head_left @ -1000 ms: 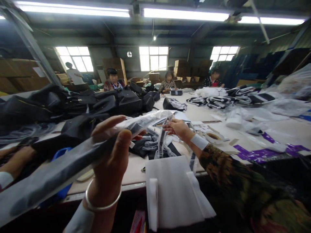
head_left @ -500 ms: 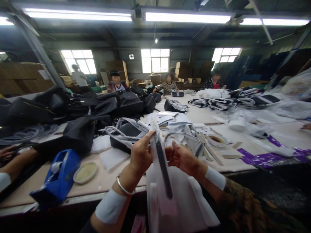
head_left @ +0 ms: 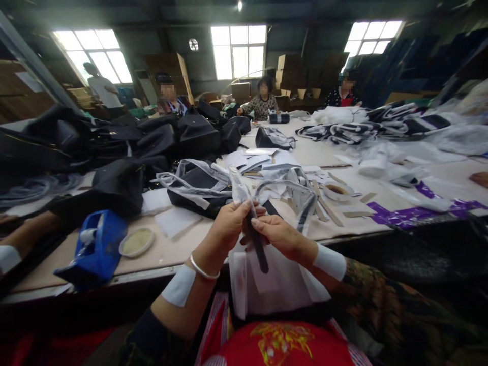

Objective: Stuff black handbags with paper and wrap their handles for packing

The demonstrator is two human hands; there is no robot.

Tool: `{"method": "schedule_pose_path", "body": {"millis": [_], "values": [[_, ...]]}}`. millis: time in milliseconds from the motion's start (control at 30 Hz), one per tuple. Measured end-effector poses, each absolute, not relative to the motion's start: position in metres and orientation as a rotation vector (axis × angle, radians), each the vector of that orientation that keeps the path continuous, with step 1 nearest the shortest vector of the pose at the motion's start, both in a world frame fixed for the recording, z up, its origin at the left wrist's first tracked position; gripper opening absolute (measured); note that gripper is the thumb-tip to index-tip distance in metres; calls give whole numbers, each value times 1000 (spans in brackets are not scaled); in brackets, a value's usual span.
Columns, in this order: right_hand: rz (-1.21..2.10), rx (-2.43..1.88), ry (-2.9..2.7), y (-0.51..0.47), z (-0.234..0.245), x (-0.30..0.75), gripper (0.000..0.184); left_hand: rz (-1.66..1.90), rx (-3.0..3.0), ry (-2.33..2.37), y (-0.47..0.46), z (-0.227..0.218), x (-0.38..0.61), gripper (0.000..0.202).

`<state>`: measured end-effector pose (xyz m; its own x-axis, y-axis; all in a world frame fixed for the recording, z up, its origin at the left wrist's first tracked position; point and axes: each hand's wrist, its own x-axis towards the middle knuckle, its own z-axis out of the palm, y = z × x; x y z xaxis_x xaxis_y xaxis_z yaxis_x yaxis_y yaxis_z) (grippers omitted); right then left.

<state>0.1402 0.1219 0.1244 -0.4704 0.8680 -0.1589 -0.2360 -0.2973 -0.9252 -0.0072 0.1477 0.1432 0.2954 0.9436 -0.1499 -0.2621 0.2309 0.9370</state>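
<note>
A black strap [head_left: 261, 256] partly covered in translucent white wrapping film [head_left: 237, 184] stands tilted between my hands. My left hand [head_left: 227, 226] is closed round its upper part, thumb on top. Beside it, my right hand [head_left: 282, 235] pinches the strap and film from the right, fingers close to the left ones. Below hangs a whitish translucent sheet [head_left: 282, 292] over my lap; whether it joins the strap's film I cannot tell. Just beyond my hands lie a black bag [head_left: 190, 201] with film-wrapped handles and another wrapped handle loop [head_left: 305, 195].
A blue tape dispenser [head_left: 97, 249] and a round shallow dish [head_left: 136, 242] sit near the table edge at left. Black bags [head_left: 198, 132] are piled behind. Paper sheets [head_left: 263, 158], a tape roll [head_left: 337, 191] and purple-printed plastic [head_left: 400, 211] lie right. A co-worker's arm [head_left: 28, 239] reaches in at left.
My right hand has moved in from apart, open-fingered, to pinch the strap beside my left hand. The strap's upper end sits a little further left, and the view has tipped down.
</note>
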Motion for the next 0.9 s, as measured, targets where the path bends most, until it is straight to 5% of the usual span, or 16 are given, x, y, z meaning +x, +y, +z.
{"method": "schedule_pose_path", "body": {"millis": [400, 900], "values": [[1460, -992, -1510, 133, 127, 143, 65, 1140, 995, 816, 139, 138, -1, 50], [1384, -1013, -1604, 134, 122, 138, 63, 1262, 856, 837, 137, 128, 7, 44]]}}
